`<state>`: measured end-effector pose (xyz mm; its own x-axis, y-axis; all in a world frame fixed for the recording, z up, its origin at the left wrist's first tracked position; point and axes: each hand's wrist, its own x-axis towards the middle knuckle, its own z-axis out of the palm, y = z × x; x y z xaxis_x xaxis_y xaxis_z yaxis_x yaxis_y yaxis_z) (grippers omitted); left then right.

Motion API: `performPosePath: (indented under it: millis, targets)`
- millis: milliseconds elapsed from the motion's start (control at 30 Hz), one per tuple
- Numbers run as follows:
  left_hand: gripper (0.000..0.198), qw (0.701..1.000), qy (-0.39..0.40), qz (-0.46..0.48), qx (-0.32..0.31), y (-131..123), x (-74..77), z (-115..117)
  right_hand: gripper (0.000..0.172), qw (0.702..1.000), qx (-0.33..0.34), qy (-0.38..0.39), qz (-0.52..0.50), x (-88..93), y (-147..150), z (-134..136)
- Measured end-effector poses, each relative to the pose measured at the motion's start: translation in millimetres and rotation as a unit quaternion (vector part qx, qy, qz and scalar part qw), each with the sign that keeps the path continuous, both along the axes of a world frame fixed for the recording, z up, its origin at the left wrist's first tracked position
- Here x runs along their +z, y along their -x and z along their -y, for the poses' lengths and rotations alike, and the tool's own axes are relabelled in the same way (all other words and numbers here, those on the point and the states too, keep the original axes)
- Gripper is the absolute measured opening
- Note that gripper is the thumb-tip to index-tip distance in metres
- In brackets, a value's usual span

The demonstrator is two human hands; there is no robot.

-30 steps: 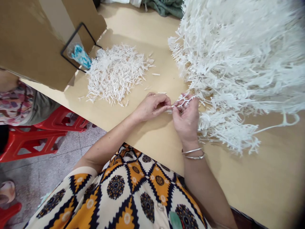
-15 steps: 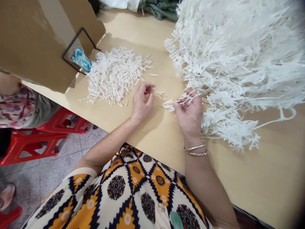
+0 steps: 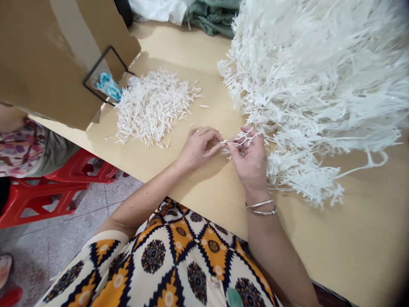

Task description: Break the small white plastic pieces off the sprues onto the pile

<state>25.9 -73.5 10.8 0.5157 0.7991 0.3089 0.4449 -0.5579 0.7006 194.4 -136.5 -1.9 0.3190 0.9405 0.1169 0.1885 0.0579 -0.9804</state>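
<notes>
My right hand (image 3: 251, 160) is closed on a thin, branched white plastic piece (image 3: 246, 137), its prongs sticking out past the fingers. My left hand (image 3: 201, 147) meets it from the left, thumb and fingertips pinched on the tip of that same piece. Just to the right lies a large tangled heap of white branched plastic pieces (image 3: 306, 85), some strands looping out at its front. Beyond my left hand is a smaller pile of short white plastic bits (image 3: 153, 106). What lies inside my right palm is hidden.
A cardboard box (image 3: 47, 59) stands at the left, with a black wire frame (image 3: 107, 55) and a clear cup holding something blue (image 3: 108, 85) against it. Green cloth (image 3: 211, 17) lies at the back. Red stools (image 3: 47, 200) and another person's lap are left of the table (image 3: 351, 247).
My left hand has moved right and closed from a loose curl into a pinch on the tip of the branched piece. My right hand has stayed nearly in place, still gripping it.
</notes>
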Motion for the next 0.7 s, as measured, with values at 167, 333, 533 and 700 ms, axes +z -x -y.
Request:
performPosePath:
  millis: [167,333,533,700]
  targets:
    - [0.031,0.999,0.039,0.005,-0.025,2.9,-0.6,-2.8,0.048,1.000,-0.007,0.013,-0.014,4.8,2.3,1.8]
    - [0.040,0.996,0.063,0.048,-0.037,4.9,2.3,-1.2,0.049,1.000,0.014,0.023,0.009,7.0,0.8,2.8]
    - [0.029,0.996,0.061,0.022,-0.053,3.2,0.4,-1.7,0.047,1.000,0.008,0.013,0.012,2.9,1.2,1.6]
    - [0.025,0.997,0.074,0.015,-0.035,1.2,-0.3,-2.3,0.046,1.000,-0.005,-0.012,0.014,-0.9,2.8,1.3]
